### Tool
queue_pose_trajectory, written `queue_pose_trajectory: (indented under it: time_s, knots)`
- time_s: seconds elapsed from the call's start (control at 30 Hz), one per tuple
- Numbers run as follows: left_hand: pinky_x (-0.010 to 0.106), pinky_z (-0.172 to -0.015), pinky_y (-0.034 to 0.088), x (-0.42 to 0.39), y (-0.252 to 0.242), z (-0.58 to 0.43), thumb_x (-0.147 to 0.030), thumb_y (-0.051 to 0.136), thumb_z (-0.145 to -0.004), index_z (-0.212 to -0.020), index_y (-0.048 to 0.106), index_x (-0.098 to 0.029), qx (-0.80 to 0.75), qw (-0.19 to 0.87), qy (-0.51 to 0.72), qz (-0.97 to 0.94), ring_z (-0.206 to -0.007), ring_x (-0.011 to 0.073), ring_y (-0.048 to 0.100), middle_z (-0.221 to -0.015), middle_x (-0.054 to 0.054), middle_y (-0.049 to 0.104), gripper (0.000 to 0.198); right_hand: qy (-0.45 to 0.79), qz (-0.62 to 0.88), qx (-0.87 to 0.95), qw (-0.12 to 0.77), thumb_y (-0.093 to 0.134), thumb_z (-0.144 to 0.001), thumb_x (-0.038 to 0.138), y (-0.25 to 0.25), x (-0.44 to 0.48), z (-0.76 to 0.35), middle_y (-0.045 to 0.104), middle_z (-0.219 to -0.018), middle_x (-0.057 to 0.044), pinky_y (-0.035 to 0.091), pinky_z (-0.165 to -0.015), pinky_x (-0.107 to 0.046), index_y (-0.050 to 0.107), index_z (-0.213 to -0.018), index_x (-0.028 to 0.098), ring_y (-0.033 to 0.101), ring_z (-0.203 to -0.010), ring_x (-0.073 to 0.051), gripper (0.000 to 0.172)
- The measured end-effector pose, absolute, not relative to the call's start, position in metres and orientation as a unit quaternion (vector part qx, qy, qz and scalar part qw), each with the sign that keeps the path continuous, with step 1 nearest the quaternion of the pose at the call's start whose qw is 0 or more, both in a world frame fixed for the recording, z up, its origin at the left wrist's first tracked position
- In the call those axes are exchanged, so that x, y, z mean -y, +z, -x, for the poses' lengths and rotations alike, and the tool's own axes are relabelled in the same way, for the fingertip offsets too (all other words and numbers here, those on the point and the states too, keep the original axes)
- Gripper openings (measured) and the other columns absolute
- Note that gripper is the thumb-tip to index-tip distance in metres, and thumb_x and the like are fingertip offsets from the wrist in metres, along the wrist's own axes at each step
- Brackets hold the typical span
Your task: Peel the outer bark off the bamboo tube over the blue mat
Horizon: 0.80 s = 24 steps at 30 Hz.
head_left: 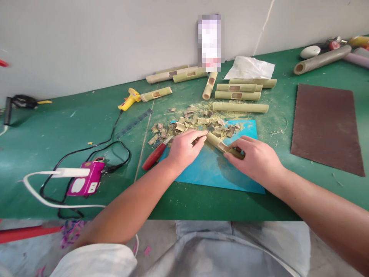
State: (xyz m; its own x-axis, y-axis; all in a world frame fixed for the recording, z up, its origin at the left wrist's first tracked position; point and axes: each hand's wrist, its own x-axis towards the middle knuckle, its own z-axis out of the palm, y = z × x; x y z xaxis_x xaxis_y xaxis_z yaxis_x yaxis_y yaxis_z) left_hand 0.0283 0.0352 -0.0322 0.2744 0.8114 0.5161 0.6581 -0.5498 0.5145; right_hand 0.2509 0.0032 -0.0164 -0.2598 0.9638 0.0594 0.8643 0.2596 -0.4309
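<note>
A pale green bamboo tube (213, 141) with a notch cut in its side lies slantwise over the blue mat (221, 175). My right hand (255, 159) grips its near end, fingers wrapped round it. At the far end, the thumb and index finger of my left hand (186, 148) close together on the tube's tip. Bamboo chips and sawdust (198, 123) are heaped just behind both hands. A red-handled knife (155, 156) rests beside my left wrist, its blade partly among the chips.
Several notched bamboo tubes (238, 95) lie farther back, near a white paper (250, 68) and a blurred-out phone (209, 44). At left are a yellow glue gun (130, 99), cables and a magenta power strip (86, 177). A brown sheet (325, 127) lies right.
</note>
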Motion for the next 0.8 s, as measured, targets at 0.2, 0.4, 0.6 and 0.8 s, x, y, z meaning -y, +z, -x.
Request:
queue_pose_trajectory:
  time_s: [0.2,0.4,0.6,0.8]
  knots:
    - [0.025,-0.075,0.055,-0.0306,-0.0335,-0.0309,-0.02,0.056,-0.092,-0.103,0.071,-0.015,-0.435,0.1,0.347,-0.825,-0.081,0.0147,0.069,-0.091,0.007,0.074,0.019,0.158,0.581,0.783,0.156,0.058,-0.082,0.041,-0.018,-0.0045,-0.2509,0.061,-0.079,0.0,0.032,-0.057,-0.028,0.063,-0.082,0.021,0.053,-0.067,-0.013,0.021]
    - [0.024,-0.072,0.055,-0.0335,-0.0336,-0.0274,-0.023,0.051,-0.095,-0.103,0.07,-0.014,-0.434,0.011,0.306,-0.847,-0.078,0.0147,0.068,-0.088,0.007,0.073,0.022,0.18,0.57,0.786,0.157,0.058,-0.082,0.04,-0.0176,-0.0046,-0.2502,0.059,-0.077,0.0,0.032,-0.057,-0.027,0.062,-0.081,0.02,0.051,-0.065,-0.013,0.021]
    - [0.023,-0.075,0.055,-0.0328,-0.0334,-0.0275,-0.023,0.054,-0.094,-0.106,0.069,-0.016,-0.428,0.031,0.306,-0.85,-0.083,0.0141,0.069,-0.096,0.007,0.072,0.021,0.177,0.566,0.79,0.154,0.058,-0.081,0.039,-0.0173,-0.0039,-0.2499,0.056,-0.075,0.0,0.032,-0.057,-0.027,0.061,-0.078,0.02,0.048,-0.064,-0.013,0.02]
    - [0.026,-0.076,0.055,-0.0404,-0.0334,-0.023,-0.022,0.06,-0.09,-0.103,0.071,-0.018,-0.451,0.082,0.34,-0.821,-0.082,0.0142,0.067,-0.095,0.006,0.071,0.018,0.177,0.562,0.793,0.153,0.057,-0.082,0.04,-0.0169,-0.0028,-0.2503,0.057,-0.076,0.0,0.032,-0.057,-0.027,0.062,-0.08,0.02,0.048,-0.064,-0.012,0.02]
